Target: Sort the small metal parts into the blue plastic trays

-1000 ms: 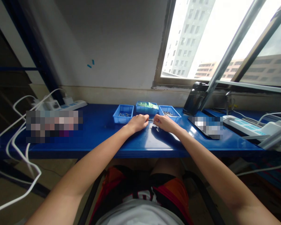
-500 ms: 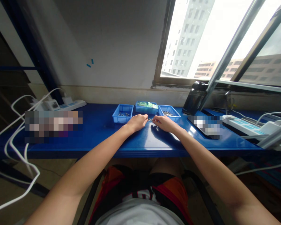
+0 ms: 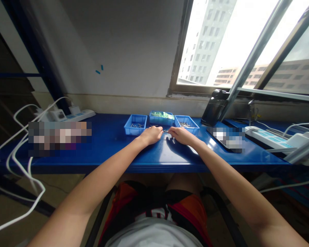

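Observation:
Between my hands, just above the blue table, is a thin, short metal piece, too small to name more exactly. My left hand is closed in a pinch at its left end. At its right end my right hand pinches too, fingertips together. Behind the left hand sits a blue bin with several small metal pieces in it. Another blue bin, behind the right hand, holds many small metal parts. In the middle a third bin holds a green-and-white packet.
A black bottle stands at the back right, with a blurred-out flat device before it. Power strips lie on the right and left. White cables hang over the left side, near a pixelated patch.
My right fingers have shifted slightly at the metal piece. The left hand stays nearly in place, and the bins have not moved.

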`<state>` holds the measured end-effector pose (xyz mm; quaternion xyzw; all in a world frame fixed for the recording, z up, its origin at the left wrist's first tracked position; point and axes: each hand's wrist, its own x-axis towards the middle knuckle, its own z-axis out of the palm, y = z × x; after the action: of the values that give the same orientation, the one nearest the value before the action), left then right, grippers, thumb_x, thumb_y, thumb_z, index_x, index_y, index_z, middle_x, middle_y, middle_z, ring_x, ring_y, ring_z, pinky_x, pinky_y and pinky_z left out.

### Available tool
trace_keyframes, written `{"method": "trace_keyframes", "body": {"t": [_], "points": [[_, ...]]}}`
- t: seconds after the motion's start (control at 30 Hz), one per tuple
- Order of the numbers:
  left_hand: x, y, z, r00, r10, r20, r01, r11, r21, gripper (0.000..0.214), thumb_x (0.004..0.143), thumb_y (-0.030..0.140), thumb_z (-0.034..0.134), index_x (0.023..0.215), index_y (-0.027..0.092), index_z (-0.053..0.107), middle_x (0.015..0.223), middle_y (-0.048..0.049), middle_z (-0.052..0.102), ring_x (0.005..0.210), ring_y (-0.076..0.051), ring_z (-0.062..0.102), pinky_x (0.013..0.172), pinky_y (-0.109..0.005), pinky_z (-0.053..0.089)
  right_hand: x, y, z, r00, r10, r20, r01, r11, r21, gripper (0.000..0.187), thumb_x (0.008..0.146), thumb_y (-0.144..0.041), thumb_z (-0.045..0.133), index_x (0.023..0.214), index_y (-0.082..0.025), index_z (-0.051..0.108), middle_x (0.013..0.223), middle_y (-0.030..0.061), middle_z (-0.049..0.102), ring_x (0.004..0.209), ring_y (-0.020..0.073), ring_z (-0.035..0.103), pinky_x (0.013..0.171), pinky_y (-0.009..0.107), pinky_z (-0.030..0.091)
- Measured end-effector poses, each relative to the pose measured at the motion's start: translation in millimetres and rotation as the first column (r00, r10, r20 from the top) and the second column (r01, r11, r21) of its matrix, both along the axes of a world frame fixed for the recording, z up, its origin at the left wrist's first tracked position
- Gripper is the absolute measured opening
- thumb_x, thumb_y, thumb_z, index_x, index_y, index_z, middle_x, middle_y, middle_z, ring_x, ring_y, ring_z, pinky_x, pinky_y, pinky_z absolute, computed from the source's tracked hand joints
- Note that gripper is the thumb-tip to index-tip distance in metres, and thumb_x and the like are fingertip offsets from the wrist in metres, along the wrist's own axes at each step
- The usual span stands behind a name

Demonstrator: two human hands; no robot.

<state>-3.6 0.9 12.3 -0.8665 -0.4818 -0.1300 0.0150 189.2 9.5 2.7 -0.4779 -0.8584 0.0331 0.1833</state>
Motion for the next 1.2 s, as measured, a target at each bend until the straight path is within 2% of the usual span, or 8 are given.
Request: {"method": "trace_keyframes", "body": {"t": [0.13, 0.27, 0.43, 0.73, 0.87, 0.97, 1.07, 1.2], "points": [[-0.3, -1.2, 1.7, 0.998, -0.048, 0.037, 0.048, 0.999, 0.011, 0.027, 0.088, 0.038, 0.036, 0.092, 0.021, 0.057, 0.086, -0.0074, 0.066, 0.081, -0.024, 0.063, 0.066, -0.030, 0.046, -1.7, -2.5, 2.1, 0.999, 0.010, -0.047, -0.010, 1.000, 0.001, 0.027, 0.089, -0.031, 0.037, 0.091, -0.019, 0.061, 0.071, 0.0023, 0.065, 0.063, 0.0126, 0.056, 0.062, 0.021, 0.038], [0.1, -0.1, 1.1, 0.989, -0.118, 0.087, 0.113, 0.992, 0.064, 0.025, 0.088, 0.037, 0.039, 0.101, 0.023, 0.055, 0.096, -0.0050, 0.065, 0.085, -0.021, 0.062, 0.069, -0.027, 0.046, -3.1, -4.9, 3.1, 0.995, 0.029, -0.096, -0.029, 1.000, 0.004, 0.027, 0.090, -0.033, 0.036, 0.090, -0.019, 0.060, 0.071, 0.0016, 0.065, 0.061, 0.0111, 0.054, 0.062, 0.021, 0.038], [0.8, 1.1, 0.8, 0.985, -0.123, 0.125, 0.112, 0.989, 0.092, 0.025, 0.088, 0.033, 0.039, 0.104, 0.023, 0.056, 0.105, -0.0042, 0.062, 0.088, -0.019, 0.061, 0.072, -0.025, 0.046, -3.6, -6.1, 3.8, 0.992, 0.054, -0.113, -0.054, 0.999, 0.008, 0.028, 0.090, -0.033, 0.036, 0.087, -0.019, 0.060, 0.071, 0.0017, 0.064, 0.059, 0.0102, 0.052, 0.061, 0.020, 0.038], [0.4, 3.4, 0.0, 0.956, -0.224, 0.188, 0.203, 0.971, 0.129, 0.022, 0.085, 0.030, 0.043, 0.100, 0.024, 0.059, 0.092, -0.0014, 0.063, 0.081, -0.015, 0.060, 0.069, -0.023, 0.045, -3.4, -4.4, 0.1, 0.981, 0.134, -0.137, -0.136, 0.991, 0.000, 0.031, 0.089, -0.036, 0.036, 0.074, -0.017, 0.056, 0.064, 0.0016, 0.061, 0.052, 0.0082, 0.048, 0.053, 0.019, 0.034], [0.8, 1.1, 0.7, 0.949, -0.251, 0.190, 0.225, 0.963, 0.149, 0.019, 0.082, 0.027, 0.045, 0.095, 0.022, 0.057, 0.092, -0.0014, 0.062, 0.077, -0.015, 0.060, 0.066, -0.023, 0.045, -3.2, -3.5, -0.8, 0.979, 0.144, -0.143, -0.147, 0.989, -0.011, 0.030, 0.088, -0.036, 0.037, 0.077, -0.016, 0.057, 0.065, 0.0019, 0.061, 0.051, 0.0082, 0.048, 0.053, 0.019, 0.034], [1.3, -2.2, 2.8, 0.954, -0.236, 0.182, 0.210, 0.966, 0.154, 0.017, 0.080, 0.028, 0.047, 0.093, 0.021, 0.055, 0.089, -0.0022, 0.063, 0.075, -0.016, 0.060, 0.064, -0.024, 0.044, -2.6, -3.1, -0.3, 0.986, 0.113, -0.121, -0.115, 0.993, -0.010, 0.025, 0.087, -0.033, 0.040, 0.089, -0.017, 0.059, 0.068, 0.0018, 0.062, 0.056, 0.0094, 0.051, 0.055, 0.019, 0.036], [1.6, -4.3, 4.5, 0.975, -0.168, 0.142, 0.152, 0.981, 0.117, 0.018, 0.080, 0.030, 0.048, 0.093, 0.020, 0.054, 0.081, -0.0023, 0.064, 0.074, -0.018, 0.061, 0.065, -0.025, 0.044, -1.5, -2.6, 0.2, 0.995, 0.066, -0.081, -0.066, 0.998, 0.009, 0.024, 0.085, -0.031, 0.043, 0.098, -0.019, 0.059, 0.070, 0.0014, 0.062, 0.058, 0.0104, 0.052, 0.055, 0.020, 0.036], [1.4, -4.8, 5.7, 0.990, -0.103, 0.094, 0.095, 0.992, 0.087, 0.018, 0.082, 0.032, 0.046, 0.094, 0.021, 0.054, 0.082, -0.0034, 0.065, 0.078, -0.020, 0.063, 0.067, -0.026, 0.045, -0.8, -2.4, 0.5, 0.996, 0.055, -0.071, -0.052, 0.998, 0.036, 0.025, 0.083, -0.031, 0.047, 0.103, -0.021, 0.058, 0.069, 0.0005, 0.062, 0.058, 0.0106, 0.052, 0.057, 0.020, 0.037]]}}
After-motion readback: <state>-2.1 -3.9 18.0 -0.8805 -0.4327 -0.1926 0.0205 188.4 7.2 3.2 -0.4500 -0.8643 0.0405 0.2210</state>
